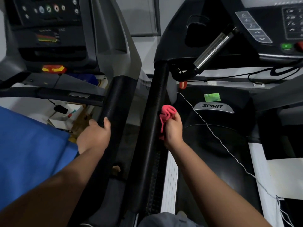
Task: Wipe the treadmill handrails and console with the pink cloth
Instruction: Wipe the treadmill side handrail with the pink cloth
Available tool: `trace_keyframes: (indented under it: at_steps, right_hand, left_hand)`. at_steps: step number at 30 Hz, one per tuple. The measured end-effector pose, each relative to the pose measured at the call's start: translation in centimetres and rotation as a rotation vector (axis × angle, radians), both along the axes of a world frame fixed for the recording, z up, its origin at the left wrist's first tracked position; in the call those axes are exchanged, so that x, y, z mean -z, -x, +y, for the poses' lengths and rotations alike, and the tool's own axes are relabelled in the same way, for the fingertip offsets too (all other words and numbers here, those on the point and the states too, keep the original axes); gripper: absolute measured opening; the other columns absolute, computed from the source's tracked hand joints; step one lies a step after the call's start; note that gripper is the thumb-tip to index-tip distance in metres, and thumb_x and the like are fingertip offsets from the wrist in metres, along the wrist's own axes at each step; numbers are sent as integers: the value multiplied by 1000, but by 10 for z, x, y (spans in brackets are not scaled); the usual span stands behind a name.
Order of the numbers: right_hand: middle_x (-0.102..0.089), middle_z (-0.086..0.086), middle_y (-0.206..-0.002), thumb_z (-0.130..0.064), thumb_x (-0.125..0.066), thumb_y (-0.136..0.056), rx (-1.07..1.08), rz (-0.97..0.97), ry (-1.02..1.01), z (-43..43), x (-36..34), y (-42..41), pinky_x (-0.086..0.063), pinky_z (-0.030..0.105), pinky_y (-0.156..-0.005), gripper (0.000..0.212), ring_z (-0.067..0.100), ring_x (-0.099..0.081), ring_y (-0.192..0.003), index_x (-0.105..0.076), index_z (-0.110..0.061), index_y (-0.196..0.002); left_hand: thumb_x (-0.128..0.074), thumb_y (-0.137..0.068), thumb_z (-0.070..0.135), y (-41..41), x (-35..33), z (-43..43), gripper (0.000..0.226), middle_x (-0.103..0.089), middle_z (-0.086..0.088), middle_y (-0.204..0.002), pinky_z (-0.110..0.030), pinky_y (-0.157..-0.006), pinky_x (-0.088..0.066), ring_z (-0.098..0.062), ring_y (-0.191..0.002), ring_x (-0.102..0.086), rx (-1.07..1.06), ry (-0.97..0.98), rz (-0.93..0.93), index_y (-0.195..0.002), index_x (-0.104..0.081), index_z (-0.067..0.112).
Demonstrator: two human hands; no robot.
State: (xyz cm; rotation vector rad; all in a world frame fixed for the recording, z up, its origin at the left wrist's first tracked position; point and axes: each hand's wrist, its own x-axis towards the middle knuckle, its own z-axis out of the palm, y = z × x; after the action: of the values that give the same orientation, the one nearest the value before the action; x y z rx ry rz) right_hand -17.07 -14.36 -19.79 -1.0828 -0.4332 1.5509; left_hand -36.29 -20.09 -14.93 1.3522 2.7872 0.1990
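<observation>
Fingers of right hand (173, 128) clenched round bunched pink cloth (166, 118) — cloth pressed to inner side of black handrail (155, 122), midway along. Left hand (96, 133) wrapped over neighbouring treadmill's rail (113, 102). Two treadmills side by side — dark console (265, 22) upper right, belt deck (216, 145) below. Cloth crumpled, coral-pink.

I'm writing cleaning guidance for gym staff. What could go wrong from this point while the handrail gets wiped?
The thin white cord runs loose just right of the right hand; a stroke with the pink cloth might snag it. The cloth is bunched, so it may touch only one side of the black handrail. The left hand grips the neighbouring treadmill's rail, possibly smudging it.
</observation>
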Motion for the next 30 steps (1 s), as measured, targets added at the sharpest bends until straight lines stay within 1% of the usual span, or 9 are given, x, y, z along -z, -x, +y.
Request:
trace_keyframes:
  at_steps: [2,5,9,13,16,18,22,25,30]
  right_hand:
    - [-65,1,-69,3,-39,-92,-24,187,158,4,5,3,-54,31,-64,29,15,-63,-61,-60,-18,-93]
    - [-60,5,-72,-1,-37,-92,-159,189,313,-4,18,7,-54,34,-69,24,18,-60,-62,-56,-12,-98]
    - [-56,3,-77,14,-32,-81,-219,35,126,-19,18,-1,-44,29,-59,46,16,-54,-62,-53,-22,-101]
    - [-64,-1,-93,0,-54,-90,-114,-247,-178,-21,-6,-11,-47,16,-68,25,2,-61,-74,-59,-21,-101]
    - [-54,2,-112,-13,-54,-83,-163,-673,-389,-13,-19,-8,-43,17,-80,35,16,-56,-93,-63,-24,-115]
    - [-42,-1,-114,-9,-53,-86,-172,-922,-454,-13,-25,-6,-37,12,-85,39,18,-49,-103,-60,-20,-123]
    - [-45,5,-125,-13,-56,-86,-248,-1335,-618,-29,-36,0,-39,32,-87,46,26,-41,-104,-54,-18,-132]
    - [-53,5,-124,-15,-61,-84,-310,-1430,-746,-39,-35,1,-43,35,-81,46,28,-44,-98,-57,-18,-130]
    - [-53,3,-127,-13,-53,-90,-319,-1395,-707,-17,-43,-2,-42,36,-83,40,28,-42,-101,-55,-16,-130]
  left_hand:
    - [-22,-100,48,0,0,0,60,-61,-25,-104,-35,-63,-33,-40,-94,-58,-3,-1,-5,-122,-45,-3]
    - [-23,-100,47,-1,0,0,60,-62,-25,-104,-35,-62,-33,-40,-94,-59,-1,-5,-9,-123,-45,-4]
    - [-22,-100,47,-2,-2,-1,60,-61,-25,-103,-35,-61,-33,-39,-93,-58,2,7,-1,-123,-45,-4]
    - [-22,-100,47,-1,-1,0,60,-62,-24,-96,-33,-55,-29,-33,-77,-54,-6,8,3,-122,-45,-4]
    - [-22,-100,47,0,-2,-1,60,-62,-24,-95,-33,-55,-29,-35,-80,-56,-3,-3,-9,-120,-45,-4]
    - [-22,-100,47,-1,-2,-1,59,-59,-20,-84,-32,-53,-27,-30,-72,-50,-5,-14,-12,-119,-46,-4]
    - [-22,-100,48,1,-2,-1,59,-42,-8,-66,-33,-52,-27,-24,-62,-40,-13,-12,-26,-115,-47,-3]
    - [-21,-100,49,1,-2,-1,61,-44,-7,-65,-33,-52,-27,-24,-63,-40,-10,-15,-35,-117,-47,-3]
    - [-21,-99,49,3,-1,-2,62,-43,-8,-67,-32,-50,-25,-25,-63,-41,1,-25,-29,-117,-47,-4]
